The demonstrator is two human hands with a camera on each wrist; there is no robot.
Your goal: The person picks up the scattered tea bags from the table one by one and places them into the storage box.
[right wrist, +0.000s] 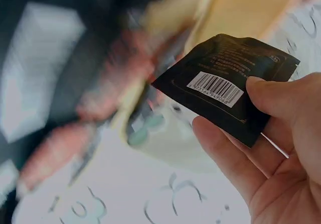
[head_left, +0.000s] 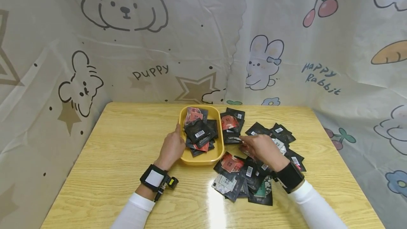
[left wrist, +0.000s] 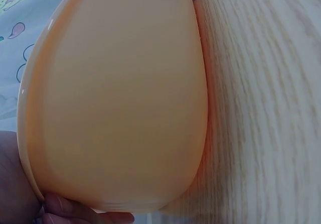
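Observation:
My left hand (head_left: 171, 149) grips the left side of a yellow plastic tray (head_left: 201, 163). In the left wrist view the tray's outer wall (left wrist: 125, 98) fills most of the picture, with fingers (left wrist: 70, 209) at its lower end. Between thumb and fingers, my right hand (head_left: 262, 149) pinches a small flat black sachet (right wrist: 220, 83); its barcode side shows in the right wrist view. From the head view the sachet appears nearly edge-on, just right of the tray. Inside the tray lies a heap of black and red sachets (head_left: 198, 131).
More sachets (head_left: 229, 165) lie in loose overlapping piles right of the tray and around my right forearm, some with red, white or green labels. Everything rests on a wooden table (head_left: 127, 133). Behind it hangs a printed cloth (head_left: 152, 52).

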